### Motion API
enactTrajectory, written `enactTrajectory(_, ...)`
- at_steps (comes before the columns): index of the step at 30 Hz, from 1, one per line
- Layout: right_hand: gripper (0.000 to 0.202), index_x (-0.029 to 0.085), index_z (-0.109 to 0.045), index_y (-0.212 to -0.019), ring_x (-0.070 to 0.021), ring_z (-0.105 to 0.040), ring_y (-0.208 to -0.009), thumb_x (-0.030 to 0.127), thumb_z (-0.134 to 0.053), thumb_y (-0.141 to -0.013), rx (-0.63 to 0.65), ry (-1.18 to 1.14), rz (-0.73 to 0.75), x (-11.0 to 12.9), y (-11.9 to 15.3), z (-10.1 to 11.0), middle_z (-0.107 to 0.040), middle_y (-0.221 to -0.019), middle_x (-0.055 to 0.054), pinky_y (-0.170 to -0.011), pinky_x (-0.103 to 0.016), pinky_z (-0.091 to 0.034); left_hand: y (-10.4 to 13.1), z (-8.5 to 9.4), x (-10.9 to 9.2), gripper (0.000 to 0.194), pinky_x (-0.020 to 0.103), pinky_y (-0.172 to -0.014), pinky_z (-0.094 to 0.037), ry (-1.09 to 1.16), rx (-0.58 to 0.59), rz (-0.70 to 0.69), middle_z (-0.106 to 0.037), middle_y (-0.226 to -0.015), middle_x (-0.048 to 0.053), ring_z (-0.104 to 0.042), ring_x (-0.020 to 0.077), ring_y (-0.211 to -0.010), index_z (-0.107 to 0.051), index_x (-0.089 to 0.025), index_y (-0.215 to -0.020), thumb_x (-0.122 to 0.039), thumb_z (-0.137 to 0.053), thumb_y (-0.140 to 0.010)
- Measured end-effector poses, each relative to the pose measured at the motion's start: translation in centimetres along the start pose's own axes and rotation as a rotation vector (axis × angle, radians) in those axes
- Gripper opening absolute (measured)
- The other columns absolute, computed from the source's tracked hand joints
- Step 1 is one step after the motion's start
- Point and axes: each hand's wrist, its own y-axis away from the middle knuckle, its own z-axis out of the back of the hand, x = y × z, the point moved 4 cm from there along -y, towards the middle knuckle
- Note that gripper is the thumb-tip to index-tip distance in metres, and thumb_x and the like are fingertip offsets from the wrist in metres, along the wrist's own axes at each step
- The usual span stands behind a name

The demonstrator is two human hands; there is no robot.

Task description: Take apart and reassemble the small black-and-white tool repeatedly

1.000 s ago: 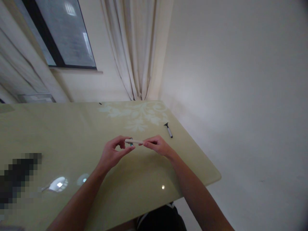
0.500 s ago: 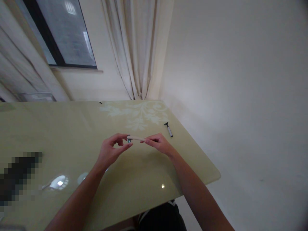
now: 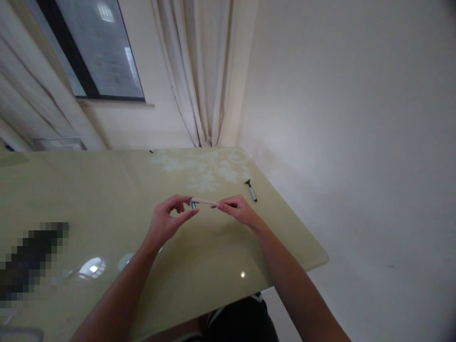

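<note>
Between my two hands, just above the table, is a razor with a slim cream handle (image 3: 205, 202) and a small teal head (image 3: 193, 204). My left hand (image 3: 167, 217) pinches the head between thumb and index finger, its other fingers curled. The far end of the handle is gripped by my right hand (image 3: 239, 209), thumb on the near side, and that end is hidden in the fingers. A second razor (image 3: 251, 191), black with a grey handle, lies on the table beyond my right hand.
The glossy pale green table (image 3: 285, 237) has a rounded right corner beside a white wall. A blurred-out dark shape (image 3: 30, 263) is at the left. A small black piece (image 3: 151, 151) lies near the back edge, below curtains (image 3: 199, 71) and a window.
The view has shifted slightly. The razor's handle now slopes down a little more towards my right hand, and more of its teal head shows. Both hands keep their hold.
</note>
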Motion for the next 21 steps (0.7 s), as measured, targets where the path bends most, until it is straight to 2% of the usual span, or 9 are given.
enactTrajectory(11,0.055,0.009,-0.083,-0.104,-0.0091,-0.031,-0.057,0.060,-0.065,-0.091,0.027,0.006,-0.010,-0.41,-0.19,0.00,-0.039,-0.059,0.004,-0.054,-0.025,-0.020,-0.01,-0.31,0.31,0.032,0.025,-0.060,-0.049,-0.001,0.051,-0.001,-0.065,-0.067,-0.002,-0.057,0.0135,-0.061,-0.078,-0.021,-0.098,-0.045,-0.082,-0.076)
enactTrajectory(15,0.053,0.009,-0.082,-0.106,-0.0090,-0.030,-0.057,0.058,-0.065,-0.091,0.010,0.001,-0.012,-0.86,-0.26,0.22,-0.037,-0.059,0.004,-0.055,-0.026,-0.018,-0.05,-0.08,0.51,0.032,0.025,-0.062,-0.050,-0.005,0.007,0.010,-0.067,-0.071,0.000,-0.058,0.0139,-0.063,-0.078,-0.020,-0.096,-0.044,-0.082,-0.076)
enactTrajectory(21,0.054,0.010,-0.082,-0.106,-0.0086,-0.028,-0.056,0.058,-0.065,-0.091,0.031,-0.014,-0.001,-0.77,-0.19,0.53,-0.034,-0.057,0.005,-0.054,-0.026,-0.017,-0.08,-0.12,0.68,0.031,0.025,-0.061,-0.050,-0.004,0.019,-0.001,-0.068,-0.071,0.000,-0.058,0.0137,-0.062,-0.078,-0.021,-0.096,-0.044,-0.082,-0.076)
